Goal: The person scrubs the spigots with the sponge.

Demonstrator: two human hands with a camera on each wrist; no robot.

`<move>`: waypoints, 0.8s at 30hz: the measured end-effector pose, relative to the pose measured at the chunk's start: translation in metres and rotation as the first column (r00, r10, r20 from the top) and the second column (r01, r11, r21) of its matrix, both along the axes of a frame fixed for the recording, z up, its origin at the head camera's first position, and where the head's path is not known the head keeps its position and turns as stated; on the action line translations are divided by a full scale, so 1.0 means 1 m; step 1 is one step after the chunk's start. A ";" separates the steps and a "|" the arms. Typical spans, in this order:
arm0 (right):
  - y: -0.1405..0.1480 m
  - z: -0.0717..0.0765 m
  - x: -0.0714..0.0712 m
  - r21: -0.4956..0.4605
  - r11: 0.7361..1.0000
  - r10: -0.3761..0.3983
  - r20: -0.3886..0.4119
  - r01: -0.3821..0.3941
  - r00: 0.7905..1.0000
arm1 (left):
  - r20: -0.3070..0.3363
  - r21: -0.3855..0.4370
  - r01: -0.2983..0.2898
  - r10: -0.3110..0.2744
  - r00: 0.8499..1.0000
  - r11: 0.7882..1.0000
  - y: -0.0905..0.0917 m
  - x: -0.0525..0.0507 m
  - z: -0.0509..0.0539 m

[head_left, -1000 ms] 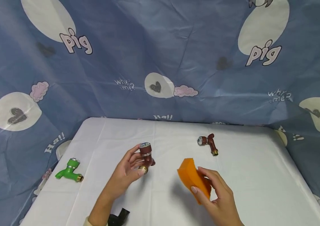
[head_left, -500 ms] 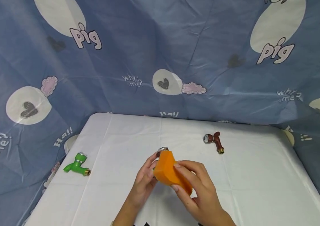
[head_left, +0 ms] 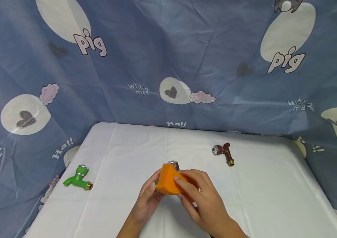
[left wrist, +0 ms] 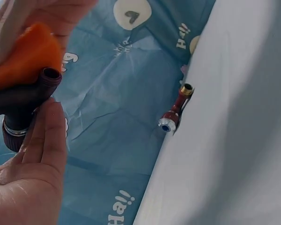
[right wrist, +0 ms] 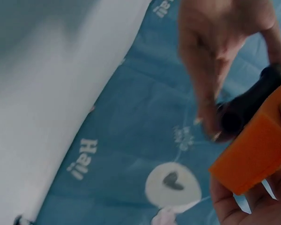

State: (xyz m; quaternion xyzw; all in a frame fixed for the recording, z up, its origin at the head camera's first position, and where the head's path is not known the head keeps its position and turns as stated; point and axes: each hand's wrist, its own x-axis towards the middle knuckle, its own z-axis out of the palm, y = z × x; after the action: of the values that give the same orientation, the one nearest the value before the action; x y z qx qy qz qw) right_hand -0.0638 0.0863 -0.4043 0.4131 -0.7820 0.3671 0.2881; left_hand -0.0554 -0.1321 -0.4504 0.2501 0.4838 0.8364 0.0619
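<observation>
Above the middle of the table, the left hand point(head_left: 148, 202) holds a dark red faucet point(head_left: 175, 165) between thumb and fingers. An orange sponge point(head_left: 168, 181), pinched by the right hand point(head_left: 205, 201), covers most of that faucet in the head view. The left wrist view shows the faucet's open spout end point(left wrist: 50, 80) beside the sponge point(left wrist: 30, 56), with the left hand's fingers point(left wrist: 47, 136) against it. In the right wrist view the sponge point(right wrist: 257, 145) lies along the faucet's body point(right wrist: 260, 96).
A green faucet point(head_left: 78, 178) lies at the left of the white-covered table point(head_left: 120, 158). Another dark red faucet point(head_left: 224, 153) lies toward the back right. A blue patterned cloth point(head_left: 144, 59) hangs behind the table.
From one second ago, the hands have come together and the sponge has moved left onto the held faucet. Over the last half second the sponge has tilted and shifted slightly left.
</observation>
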 end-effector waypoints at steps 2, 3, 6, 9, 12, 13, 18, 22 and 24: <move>0.007 -0.004 -0.003 0.013 1.000 -0.026 0.028 0.026 0.999 | -0.018 -0.002 0.016 -0.016 1.000 1.000 -0.002 -0.001 0.000; 0.011 -0.006 -0.004 0.015 0.999 -0.038 0.032 0.037 0.999 | -0.030 0.000 0.026 -0.026 0.999 1.000 -0.002 -0.002 0.001; 0.021 -0.011 -0.010 0.020 0.997 -0.077 0.050 0.076 0.996 | -0.090 0.005 0.050 -0.050 0.995 0.999 -0.003 -0.006 0.002; 0.031 -0.016 -0.016 0.027 0.993 -0.114 0.058 0.112 0.992 | -0.157 0.011 0.061 -0.058 0.986 0.998 -0.004 -0.010 0.004; 0.040 -0.020 -0.020 0.042 0.990 -0.139 0.081 0.136 0.987 | -0.175 0.019 0.060 -0.056 0.983 0.998 -0.004 -0.012 0.007; 0.043 -0.022 -0.021 0.050 0.988 -0.149 0.091 0.145 0.985 | -0.167 0.017 0.058 -0.055 0.984 0.998 -0.005 -0.013 0.007; 0.055 -0.024 -0.021 0.082 0.980 -0.189 0.146 0.179 0.971 | -0.118 0.007 0.051 -0.050 0.992 0.999 -0.008 -0.013 0.009; 0.063 -0.019 -0.021 0.068 0.977 -0.209 0.131 0.201 0.969 | -0.083 -0.001 0.038 -0.038 0.996 0.999 -0.008 -0.018 0.009; 0.064 -0.013 -0.020 0.034 0.980 -0.200 0.095 0.198 0.975 | -0.066 -0.002 0.025 -0.025 0.998 1.000 -0.007 -0.021 0.008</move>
State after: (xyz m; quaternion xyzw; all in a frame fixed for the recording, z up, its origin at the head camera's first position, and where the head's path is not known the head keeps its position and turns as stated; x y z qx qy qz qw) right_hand -0.0841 0.1503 -0.4176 0.3177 -0.8370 0.3470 0.2796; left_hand -0.0765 -0.1395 -0.4424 0.2836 0.4827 0.8266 0.0566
